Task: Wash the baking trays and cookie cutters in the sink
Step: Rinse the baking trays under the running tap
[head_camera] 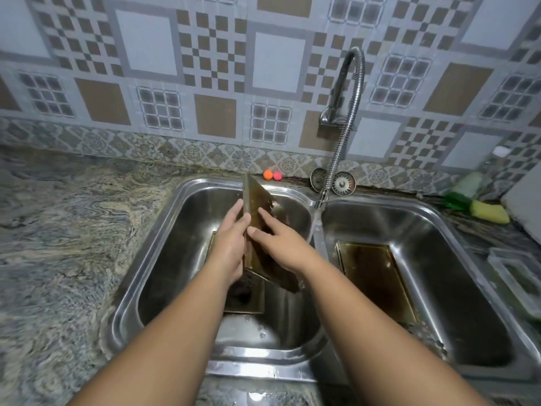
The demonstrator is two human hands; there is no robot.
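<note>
A person's left hand (231,244) gripped a brown-stained rectangular metal baking tray (263,230), held upright on edge over the left basin of a stainless steel double sink (140,259), while the open right hand (278,238) rubbed its face. Wet, the tray could slip and clatter onto another tray (248,300) below.

I count three baking trays: one (257,206) standing on its edge in the left basin (164,244), one (251,300) flat under it, one (377,276) flat in the right basin (456,259). So, two basins. Two hands, the left (231,244) and the right (281,244). Two small balls, orange (268,174) and pink (277,176). Two sink strainers (345,183). One tap (348,112), one yellow sponge (490,211).
</note>
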